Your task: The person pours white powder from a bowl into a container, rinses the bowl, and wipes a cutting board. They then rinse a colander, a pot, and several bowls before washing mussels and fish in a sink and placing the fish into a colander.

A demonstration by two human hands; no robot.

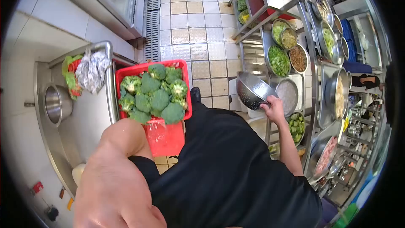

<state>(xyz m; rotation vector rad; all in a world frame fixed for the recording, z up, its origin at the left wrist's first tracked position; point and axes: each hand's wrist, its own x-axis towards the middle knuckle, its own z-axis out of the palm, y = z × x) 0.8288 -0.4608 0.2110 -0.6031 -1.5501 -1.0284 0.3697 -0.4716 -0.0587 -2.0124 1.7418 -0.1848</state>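
Note:
My right hand [274, 109] grips the rim of a perforated metal colander [253, 90] at the right centre. The colander is tilted and its inside shows no food. It hangs beside a metal bowl of pale contents [287, 95] on the rack. My left arm is bent sharply, and what seems to be my left hand [120, 211] is very close to the camera at the lower left, its fingers hidden. Beyond that elbow stands a red basket [187, 88] full of broccoli [150, 83].
A steel sink [80, 131] at left holds a metal bowl [58, 104] and plastic bags [92, 71]. At right, a metal rack [310, 38] carries bowls of chopped greens [279, 61], brown bits [298, 58] and pink meat [327, 156]. Tiled floor [200, 52] lies ahead.

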